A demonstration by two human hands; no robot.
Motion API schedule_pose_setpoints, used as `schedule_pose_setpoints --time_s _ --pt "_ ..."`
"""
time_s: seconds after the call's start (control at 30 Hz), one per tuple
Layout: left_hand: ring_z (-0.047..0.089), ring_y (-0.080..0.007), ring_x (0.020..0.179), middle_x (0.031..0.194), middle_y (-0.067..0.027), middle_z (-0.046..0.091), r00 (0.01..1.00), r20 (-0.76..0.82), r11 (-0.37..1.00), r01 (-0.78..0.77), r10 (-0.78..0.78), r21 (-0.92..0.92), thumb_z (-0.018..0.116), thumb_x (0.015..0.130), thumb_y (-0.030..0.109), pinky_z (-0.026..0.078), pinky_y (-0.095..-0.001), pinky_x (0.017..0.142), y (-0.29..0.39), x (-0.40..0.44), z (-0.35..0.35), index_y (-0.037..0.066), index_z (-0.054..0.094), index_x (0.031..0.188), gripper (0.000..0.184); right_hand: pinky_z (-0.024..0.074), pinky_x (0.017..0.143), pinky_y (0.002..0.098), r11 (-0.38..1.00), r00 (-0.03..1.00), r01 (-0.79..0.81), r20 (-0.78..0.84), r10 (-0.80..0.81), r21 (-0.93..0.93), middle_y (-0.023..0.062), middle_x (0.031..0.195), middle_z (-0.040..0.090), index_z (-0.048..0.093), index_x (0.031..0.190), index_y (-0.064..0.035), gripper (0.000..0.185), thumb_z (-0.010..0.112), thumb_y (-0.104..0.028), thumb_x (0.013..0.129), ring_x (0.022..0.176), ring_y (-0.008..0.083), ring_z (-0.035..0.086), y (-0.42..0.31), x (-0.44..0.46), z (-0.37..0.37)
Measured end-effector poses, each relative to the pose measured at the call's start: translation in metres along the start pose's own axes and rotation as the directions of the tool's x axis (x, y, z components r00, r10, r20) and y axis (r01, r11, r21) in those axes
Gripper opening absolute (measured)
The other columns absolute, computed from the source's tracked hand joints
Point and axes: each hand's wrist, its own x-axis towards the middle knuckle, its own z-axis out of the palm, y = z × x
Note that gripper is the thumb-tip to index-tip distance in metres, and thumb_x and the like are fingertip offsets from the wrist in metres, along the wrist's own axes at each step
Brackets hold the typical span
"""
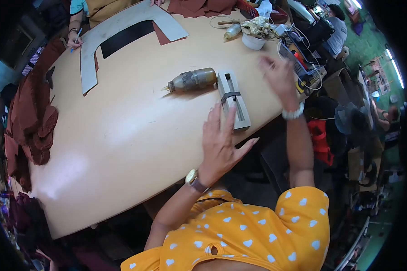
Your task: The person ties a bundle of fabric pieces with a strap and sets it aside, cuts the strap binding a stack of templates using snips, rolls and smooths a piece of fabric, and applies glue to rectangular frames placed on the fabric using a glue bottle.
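My left hand point(219, 140) is open, its fingers spread over the near end of a grey slotted block point(240, 108) with a dark band around its middle. Whether the fingertips touch it, I cannot tell. To the right, my right hand point(279, 79) is raised near the table's right edge, blurred by motion. Its fingers look loosely apart, and nothing shows in them. Left of the block's far end lies a brownish squeeze bottle point(192, 80) on its side, wrapped in dark tape, its thin nozzle pointing left.
Across the table point(122, 149), a person's hand point(74, 40) holds a pen beside a large pale curved template point(89, 58) over dark and reddish-brown pieces. Reddish-brown material point(31, 122) is heaped along the left edge. A white bowl point(253, 41) and a blue basket point(298, 61) stand far right.
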Motion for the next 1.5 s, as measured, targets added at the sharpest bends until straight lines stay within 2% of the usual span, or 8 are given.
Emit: schedule_pose_setpoints --time_s 0.07,0.47,0.63,0.73,0.9,1.07,1.27,1.5 --pt "0.038 -0.0394 0.120 0.135 -0.0278 0.031 0.999 0.053 0.996 -0.006 0.002 0.089 0.073 0.070 0.034 0.034 -0.0465 0.097 -0.001 0.007 0.015 0.008 0.039 0.132 0.076 0.0484 0.069 0.0421 0.973 0.944 0.111 -0.284 -0.167 -0.204 0.0136 0.088 0.065 0.065 0.097 -0.0056 0.022 0.054 -0.021 0.085 0.081 0.0333 0.063 0.064 0.062 0.004" --pt "0.056 -0.0351 0.099 0.135 -0.0269 0.033 0.985 0.088 0.973 0.162 -0.149 -0.167 0.071 0.066 0.010 0.049 -0.0386 0.081 -0.017 0.011 0.036 0.006 0.046 0.123 0.063 0.0466 0.079 0.0476 0.790 0.989 -0.146 -0.118 0.094 -0.595 0.0171 0.097 0.062 0.053 0.100 -0.0065 0.020 0.040 -0.015 0.087 0.093 0.0363 0.060 0.176 0.149 0.034" --pt "0.050 -0.0351 0.114 0.132 -0.0246 0.041 0.976 0.108 0.929 0.213 -0.188 -0.303 0.063 0.064 0.001 0.044 -0.0364 0.092 -0.024 -0.001 -0.010 0.004 0.048 0.124 0.062 0.0513 0.071 0.0454 0.820 0.906 -0.258 -0.422 0.022 -0.510 0.0172 0.092 0.065 0.057 0.094 -0.0069 0.017 0.046 -0.018 0.087 0.084 0.0353 0.063 0.144 0.148 -0.004" --pt "0.044 -0.0331 0.122 0.131 -0.0228 0.044 0.987 0.080 0.911 0.162 -0.143 -0.378 0.062 0.063 0.000 0.038 -0.0357 0.098 -0.038 -0.029 -0.054 0.003 0.050 0.125 0.063 0.0527 0.072 0.0398 0.965 0.856 -0.125 -0.467 0.221 0.229 0.0175 0.094 0.064 0.056 0.098 -0.0031 0.017 0.048 -0.014 0.087 0.086 0.0309 0.064 0.111 0.111 -0.021" --pt "0.044 -0.0344 0.121 0.132 -0.0219 0.043 0.969 -0.083 0.973 0.229 -0.232 -0.039 0.058 0.062 -0.001 0.036 -0.0363 0.100 -0.051 -0.082 -0.151 0.004 0.051 0.124 0.063 0.0559 0.073 0.0254 -0.108 0.935 -0.058 0.092 0.343 0.992 0.0170 0.092 0.064 0.056 0.100 0.0050 0.019 0.057 -0.007 0.085 0.087 0.0197 0.064 0.100 0.030 0.007" --pt "0.045 -0.0331 0.120 0.133 -0.0202 0.043 0.917 -0.045 0.901 0.398 -0.397 0.172 0.066 0.063 0.003 0.038 -0.0371 0.099 -0.066 -0.111 -0.224 0.002 0.049 0.124 0.063 0.0571 0.072 0.0243 -0.724 0.737 -0.554 0.646 -0.198 0.411 0.0132 0.098 0.057 0.049 0.111 0.0095 0.029 0.054 0.000 0.084 0.081 0.0169 0.063 -0.040 -0.090 0.088" --pt "0.051 -0.0340 0.110 0.122 -0.0194 0.050 0.884 -0.297 0.846 0.445 -0.362 0.293 0.071 0.062 0.006 0.042 -0.0369 0.093 -0.069 -0.127 -0.208 0.005 0.039 0.132 0.077 0.0553 0.069 0.0215 -0.409 0.404 -0.897 0.688 -0.602 0.169 0.0091 0.097 0.052 0.042 0.122 0.0019 0.044 0.053 0.004 0.080 0.079 0.0130 0.060 -0.166 -0.160 0.104" --pt "0.053 -0.0329 0.104 0.117 -0.0191 0.053 0.893 -0.325 0.853 0.412 -0.310 0.319 0.070 0.066 0.008 0.044 -0.0375 0.088 -0.074 -0.139 -0.205 0.006 0.050 0.124 0.061 0.0359 0.050 0.0182 0.254 0.510 -0.736 0.760 -0.402 0.628 0.0047 0.077 0.055 0.046 0.109 -0.0028 0.025 0.047 -0.018 0.090 0.057 0.0063 0.045 -0.197 -0.145 0.096"
